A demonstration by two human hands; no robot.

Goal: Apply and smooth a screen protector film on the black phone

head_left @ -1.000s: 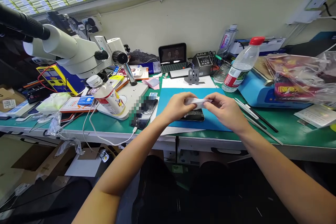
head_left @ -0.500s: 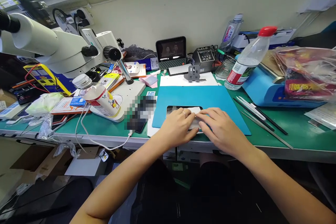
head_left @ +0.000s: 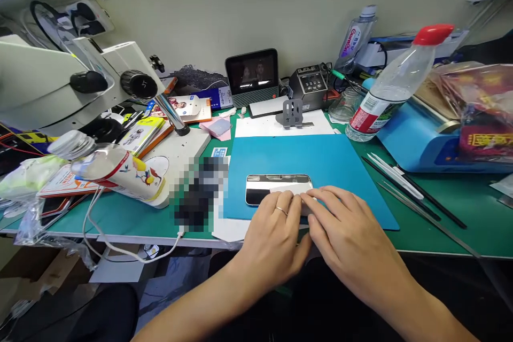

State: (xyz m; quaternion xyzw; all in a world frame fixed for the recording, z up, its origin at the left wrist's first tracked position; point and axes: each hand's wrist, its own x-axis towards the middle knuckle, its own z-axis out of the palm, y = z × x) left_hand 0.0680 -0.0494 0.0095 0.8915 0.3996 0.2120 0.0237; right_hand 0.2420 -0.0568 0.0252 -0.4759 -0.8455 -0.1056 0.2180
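A smartphone [head_left: 256,195] with a dark, mirror-like face lies flat on the blue mat [head_left: 248,155]. Over its right part is a thin white sheet [head_left: 285,189], tissue or paper; I cannot tell which. My left hand [head_left: 276,235], with a ring on one finger, has its fingers bent and closed on the sheet at the phone's near edge. Beside it, my right hand [head_left: 348,230] pinches the sheet's right side, fingertips almost touching the left hand's. Both hands hide the near right part of the phone and most of the sheet.
To the left stand a microscope [head_left: 40,85] and a drink bottle [head_left: 116,171], near a blurred-out dark object with a white cable [head_left: 152,257]. Tweezers and thin tools [head_left: 401,181] lie right of the mat, below a red-capped bottle [head_left: 390,91]. A small screen [head_left: 252,72] stands behind.
The camera view has moved closer and tilted. My hands have drawn back toward the phone's near edge, so more of its reflective face shows. Both stay on the white sheet.
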